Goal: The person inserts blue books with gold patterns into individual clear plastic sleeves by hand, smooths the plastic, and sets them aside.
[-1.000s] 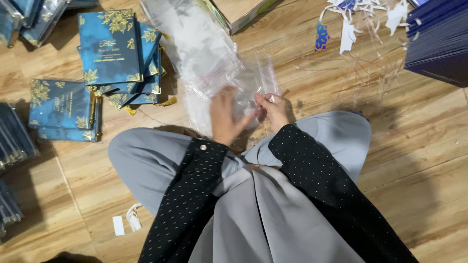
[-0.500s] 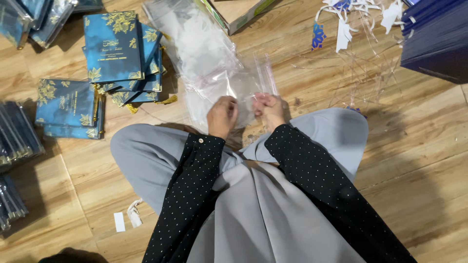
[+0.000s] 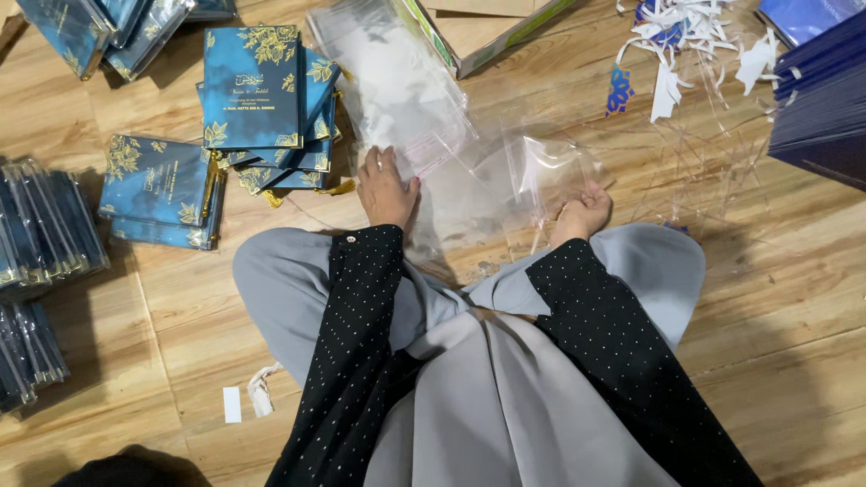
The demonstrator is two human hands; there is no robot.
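Resting flat with fingers spread, the left hand point(image 3: 386, 188) presses on the stack of clear plastic sleeves point(image 3: 397, 90) on the wooden floor point(image 3: 794, 298) before the knees. Beside it, well apart, the right hand point(image 3: 582, 215) is pinched shut on one clear sleeve point(image 3: 541, 171), lifted just off the boards. Two piles of teal gold-patterned booklets point(image 3: 257, 99) lie to the left; exact booklet counts cannot be told. One cardboard box point(image 3: 478, 32) sits beyond.
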